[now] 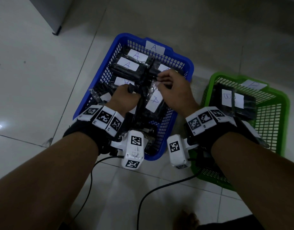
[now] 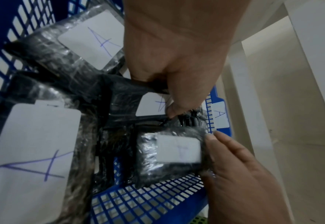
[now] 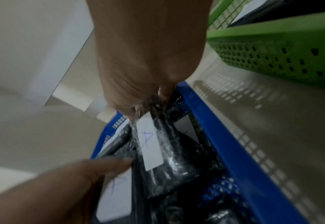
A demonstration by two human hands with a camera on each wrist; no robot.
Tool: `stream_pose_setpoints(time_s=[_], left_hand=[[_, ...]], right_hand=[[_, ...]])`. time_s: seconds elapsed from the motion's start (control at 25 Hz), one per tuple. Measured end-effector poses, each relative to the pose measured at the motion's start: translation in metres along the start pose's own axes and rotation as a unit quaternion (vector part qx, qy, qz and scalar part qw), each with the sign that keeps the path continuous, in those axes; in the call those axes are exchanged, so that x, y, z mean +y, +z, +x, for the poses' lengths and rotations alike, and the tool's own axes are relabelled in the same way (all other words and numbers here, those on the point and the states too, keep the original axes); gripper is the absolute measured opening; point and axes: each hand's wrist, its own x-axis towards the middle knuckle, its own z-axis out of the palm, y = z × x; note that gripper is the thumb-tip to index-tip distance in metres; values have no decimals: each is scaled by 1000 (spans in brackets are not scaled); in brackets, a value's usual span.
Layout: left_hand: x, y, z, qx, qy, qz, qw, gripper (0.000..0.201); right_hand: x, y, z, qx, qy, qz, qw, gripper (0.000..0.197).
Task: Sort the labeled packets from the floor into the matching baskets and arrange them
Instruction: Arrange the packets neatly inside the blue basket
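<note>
A blue basket (image 1: 99, 67) tagged A (image 1: 154, 47) holds several black plastic-wrapped packets with white A labels. My left hand (image 1: 129, 90) is inside it, fingers curled round the edge of a dark packet (image 2: 131, 87) near the middle. My right hand (image 1: 159, 81) pinches the top edge of the wrapper of another A packet (image 1: 153, 100), which leans tilted against the basket's right side; its label (image 3: 150, 142) shows under the fingers. A green basket (image 1: 282, 100) at the right, tagged B (image 1: 253, 84), holds B-labeled packets (image 1: 232, 98).
Both baskets stand on a pale tiled floor (image 1: 35, 80). A grey cabinet corner (image 1: 56, 30) stands at the far left. Two black cables (image 1: 143, 196) trail from the wrist cameras across the floor towards me. A bare foot (image 1: 187, 218) shows at the bottom edge.
</note>
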Motion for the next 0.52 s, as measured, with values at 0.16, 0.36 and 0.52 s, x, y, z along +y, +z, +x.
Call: stream_pose_setpoints(time_s=[0.16,0.36,0.52], left_hand=[[-1,0,4,-8,-2,-3,1000,17],[3,2,6,-4,10,9,1000,6],[3,8,3,18,35,-10,999,11]], right_hand=[[0,1,-13,-16,-49,-159,986,30],[2,-4,-33,-188,-56,-311,930,95],[3,-4,-29,-225,-42,-326,917,111]])
